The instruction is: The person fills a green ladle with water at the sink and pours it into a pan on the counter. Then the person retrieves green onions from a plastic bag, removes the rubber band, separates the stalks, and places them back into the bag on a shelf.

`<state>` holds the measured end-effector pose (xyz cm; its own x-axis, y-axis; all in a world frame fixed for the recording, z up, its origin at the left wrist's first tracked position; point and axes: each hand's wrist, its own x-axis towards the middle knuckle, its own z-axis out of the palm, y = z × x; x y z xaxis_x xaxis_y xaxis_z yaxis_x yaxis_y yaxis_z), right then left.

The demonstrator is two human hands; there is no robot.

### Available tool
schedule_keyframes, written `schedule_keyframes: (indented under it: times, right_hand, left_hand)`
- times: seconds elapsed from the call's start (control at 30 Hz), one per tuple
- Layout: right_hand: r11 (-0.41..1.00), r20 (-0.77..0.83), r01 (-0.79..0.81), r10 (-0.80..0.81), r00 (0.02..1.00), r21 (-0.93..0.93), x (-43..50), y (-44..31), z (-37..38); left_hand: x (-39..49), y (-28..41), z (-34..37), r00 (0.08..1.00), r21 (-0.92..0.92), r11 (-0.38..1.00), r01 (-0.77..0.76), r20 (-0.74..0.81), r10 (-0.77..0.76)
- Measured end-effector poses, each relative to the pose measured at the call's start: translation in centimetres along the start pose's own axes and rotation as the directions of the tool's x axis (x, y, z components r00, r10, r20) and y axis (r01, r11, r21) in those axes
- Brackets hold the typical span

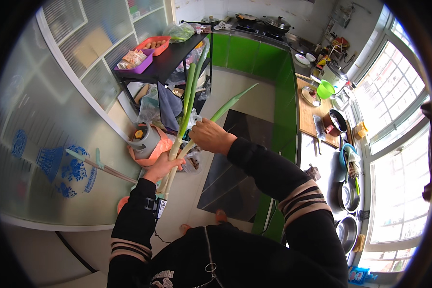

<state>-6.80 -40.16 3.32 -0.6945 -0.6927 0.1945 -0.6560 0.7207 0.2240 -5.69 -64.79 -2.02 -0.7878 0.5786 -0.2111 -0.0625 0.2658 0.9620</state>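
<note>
My left hand [162,166] is closed around the white lower stalks of several large green onions [189,97], whose roots point down towards me. Two long green tops stand up together above it, and a third leaf [234,102] leans to the right. At that leaning stalk, just above the left hand, my right hand [210,136] has its fingers closed on it. Behind the right fingers shows a bit of clear plastic. A gas cylinder [145,142] in an orange bag stands on the floor beyond the left hand.
A black shelf [162,68] at the upper left holds a purple basket [140,63] and a red basket of eggs [153,45]. Green cabinets [284,104] run along the right, under a wooden cutting board [306,115] with a cleaver [318,126] and a pot. A dark mat [234,172] lies on the floor.
</note>
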Motion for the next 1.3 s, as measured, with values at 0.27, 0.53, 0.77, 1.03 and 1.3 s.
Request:
schedule_keyframes:
  times: [0.27,0.53,0.77,1.03,1.3]
  right_hand:
    - [0.999,-0.007,0.031,-0.030,1.000,0.029,-0.5,-0.1,0.2]
    - [0.989,-0.113,0.069,-0.054,0.992,0.133,-0.4,-1.2,0.8]
    - [0.982,-0.289,0.019,0.036,0.957,0.186,-1.7,-1.9,1.0]
    - [0.597,-0.078,-0.195,0.401,0.913,0.778,-2.1,-2.2,1.1]
    - [-0.066,0.189,-0.180,0.177,0.966,0.981,-5.4,-1.3,-0.9]
  left_hand:
    - [0.8,-0.1,0.6,0.997,-0.145,0.986,0.079,0.027,-0.076]
    - [1.7,2.1,1.5,0.999,0.104,0.994,0.016,-0.049,-0.011]
    - [2.1,1.9,2.0,0.989,0.203,0.979,-0.036,-0.135,0.065]
    - [0.6,4.7,2.5,0.969,-0.043,0.978,-0.205,-0.146,0.197]
    - [0.1,6.8,3.5,0.973,-0.136,0.966,-0.220,0.043,0.228]
